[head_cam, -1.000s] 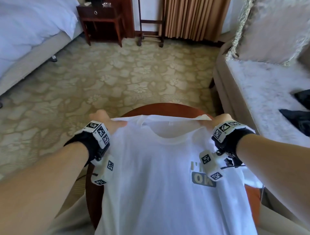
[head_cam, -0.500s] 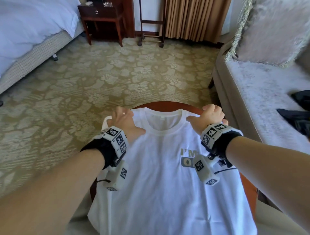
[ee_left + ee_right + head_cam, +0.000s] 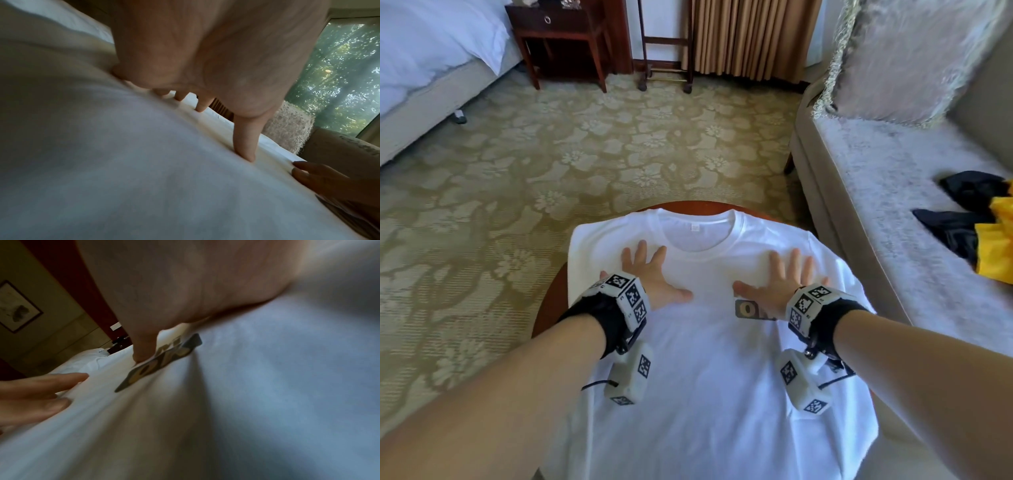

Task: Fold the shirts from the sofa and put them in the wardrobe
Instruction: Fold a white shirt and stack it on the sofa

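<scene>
A patterned beige carpet is filling most of the room, with a bed in white linen lying at the far left and a pale sofa running along the right. A white T-shirt is lying face up, spread flat over a round wooden table directly in front of the person, its collar pointing away and its lower part hanging over the near edge. On the sofa seat, black and yellow garments are lying in a loose heap, well apart from the table. A fringed cushion is leaning at the sofa's far end, and a dark nightstand is standing by the bed. The left hand is pressing palm down on the shirt's chest just below the collar, fingers straight and spread, gripping nothing. The right hand is pressing down likewise beside it, fingers splayed, partly covering a small printed logo.
</scene>
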{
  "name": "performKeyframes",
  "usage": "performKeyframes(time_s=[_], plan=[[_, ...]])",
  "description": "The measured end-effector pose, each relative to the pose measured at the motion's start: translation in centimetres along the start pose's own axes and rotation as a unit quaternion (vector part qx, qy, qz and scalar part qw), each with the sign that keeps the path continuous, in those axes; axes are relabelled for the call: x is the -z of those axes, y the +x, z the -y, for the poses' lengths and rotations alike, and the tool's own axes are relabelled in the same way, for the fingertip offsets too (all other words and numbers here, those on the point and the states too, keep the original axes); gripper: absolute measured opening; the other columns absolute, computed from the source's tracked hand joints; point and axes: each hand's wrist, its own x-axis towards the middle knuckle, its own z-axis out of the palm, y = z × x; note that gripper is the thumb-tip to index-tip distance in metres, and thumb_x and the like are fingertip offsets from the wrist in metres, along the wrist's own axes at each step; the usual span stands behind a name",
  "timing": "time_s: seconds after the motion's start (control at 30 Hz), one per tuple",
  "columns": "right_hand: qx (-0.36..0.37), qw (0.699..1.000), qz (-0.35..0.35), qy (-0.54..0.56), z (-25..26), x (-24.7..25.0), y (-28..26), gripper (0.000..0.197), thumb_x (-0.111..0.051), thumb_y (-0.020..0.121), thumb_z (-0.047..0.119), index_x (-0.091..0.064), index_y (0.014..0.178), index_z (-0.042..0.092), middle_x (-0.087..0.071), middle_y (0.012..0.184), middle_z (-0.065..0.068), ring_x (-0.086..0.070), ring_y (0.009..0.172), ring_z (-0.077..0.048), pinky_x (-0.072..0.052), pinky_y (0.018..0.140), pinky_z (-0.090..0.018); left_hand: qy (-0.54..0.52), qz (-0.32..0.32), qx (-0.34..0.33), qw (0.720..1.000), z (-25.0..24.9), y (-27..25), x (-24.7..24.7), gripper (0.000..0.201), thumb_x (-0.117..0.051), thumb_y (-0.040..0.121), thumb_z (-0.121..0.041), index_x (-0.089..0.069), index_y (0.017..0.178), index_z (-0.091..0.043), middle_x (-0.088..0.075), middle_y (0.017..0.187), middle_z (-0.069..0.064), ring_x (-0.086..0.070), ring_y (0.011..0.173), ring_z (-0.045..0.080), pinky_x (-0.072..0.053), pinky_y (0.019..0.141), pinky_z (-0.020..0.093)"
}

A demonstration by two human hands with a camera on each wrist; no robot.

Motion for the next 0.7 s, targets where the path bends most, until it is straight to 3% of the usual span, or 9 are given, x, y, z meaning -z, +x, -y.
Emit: performKeyframes(time_s=[0.1,0.17,0.27,0.33,0.43,0.53,0.6,0.63,0.7], plan=[[0.012,0.999,-0.042,0.005,-0.9,1.2,1.7,0.115,-0.045,0.065,0.089,0.011,0.151,0.037,0.031,0.156,0.001,0.033,0.142,-0.025,0.013,0.113,-0.059,0.006,0.004,-0.025,1.000,-1.1,0.5,0.1,0.118,-0.060,0.070,-0.080,0.012,0.154,-0.036,0.030,0.159,-0.006,0.027,0.146,0.026,0.000,0.116,0.064],[0.011,0.996,-0.088,0.003,-1.2,1.9,2.4,0.110,-0.049,0.060,0.087,-0.006,0.149,0.037,0.007,0.158,0.004,0.016,0.146,-0.023,0.004,0.112,-0.059,-0.005,-0.011,-0.045,0.999,-1.7,0.4,0.4,0.111,-0.061,0.074,-0.075,0.005,0.155,-0.036,0.025,0.160,-0.009,0.025,0.147,0.020,0.007,0.115,0.062],[-0.013,0.993,-0.120,-0.004,-0.2,2.8,2.1,0.098,-0.055,0.056,0.072,-0.025,0.141,0.032,-0.017,0.146,0.002,-0.008,0.141,-0.023,-0.011,0.110,-0.055,-0.137,-0.113,-0.059,0.982,-1.3,0.6,0.6,0.090,-0.072,0.078,-0.053,-0.025,0.152,-0.031,-0.008,0.163,-0.007,-0.008,0.150,0.018,-0.008,0.120,0.049],[-0.001,0.992,-0.124,0.016,1.4,2.5,1.3,0.099,-0.061,0.058,0.065,-0.025,0.142,0.029,-0.012,0.150,-0.002,-0.004,0.143,-0.026,-0.009,0.113,-0.055,-0.287,-0.244,-0.039,0.925,-0.6,0.2,1.2,0.062,-0.074,0.079,-0.029,-0.049,0.136,-0.023,-0.042,0.147,0.000,-0.043,0.131,0.019,-0.034,0.107,0.031],[0.074,0.994,-0.081,0.018,4.9,1.2,-0.6,0.116,-0.063,0.065,0.073,-0.003,0.153,0.029,0.014,0.161,-0.002,0.017,0.147,-0.026,-0.001,0.116,-0.055,-0.303,-0.355,0.038,0.884,1.1,-1.3,2.8,0.040,-0.060,0.081,-0.011,-0.057,0.121,-0.013,-0.052,0.129,0.007,-0.052,0.114,0.026,-0.043,0.093,0.033],[0.138,0.990,-0.008,-0.014,8.4,-0.3,-2.4,0.126,-0.063,0.061,0.080,0.009,0.153,0.034,0.028,0.158,-0.002,0.024,0.145,-0.029,-0.001,0.116,-0.059,-0.278,-0.306,0.160,0.896,4.0,-1.9,4.2,0.043,-0.050,0.077,-0.015,-0.060,0.114,0.004,-0.057,0.121,0.022,-0.055,0.110,0.038,-0.050,0.090,0.046],[0.163,0.986,0.033,-0.030,10.4,-1.1,-3.5,0.127,-0.063,0.062,0.081,0.014,0.152,0.037,0.033,0.156,-0.001,0.028,0.144,-0.030,0.000,0.115,-0.060,-0.316,-0.223,0.205,0.899,5.4,-2.4,4.8,0.025,-0.052,0.083,-0.015,-0.064,0.091,0.005,-0.066,0.094,0.022,-0.062,0.080,0.034,-0.055,0.071,0.038],[0.173,0.983,0.047,-0.039,11.2,-1.6,-4.0,0.125,-0.063,0.064,0.080,0.016,0.151,0.038,0.034,0.155,-0.001,0.030,0.143,-0.031,0.002,0.114,-0.060,-0.371,-0.183,0.197,0.889,5.8,-2.7,4.8,0.018,-0.054,0.088,-0.013,-0.064,0.085,0.002,-0.065,0.083,0.016,-0.060,0.070,0.030,-0.053,0.065,0.033],[0.187,0.979,0.065,-0.057,12.6,-2.5,-4.8,0.117,-0.058,0.071,0.079,0.017,0.151,0.038,0.034,0.155,-0.003,0.032,0.142,-0.032,0.004,0.114,-0.059,-0.511,-0.106,0.153,0.839,5.8,-3.3,4.6,0.009,-0.060,0.089,-0.005,-0.067,0.093,-0.002,-0.069,0.085,0.012,-0.064,0.075,0.026,-0.051,0.067,0.032]])
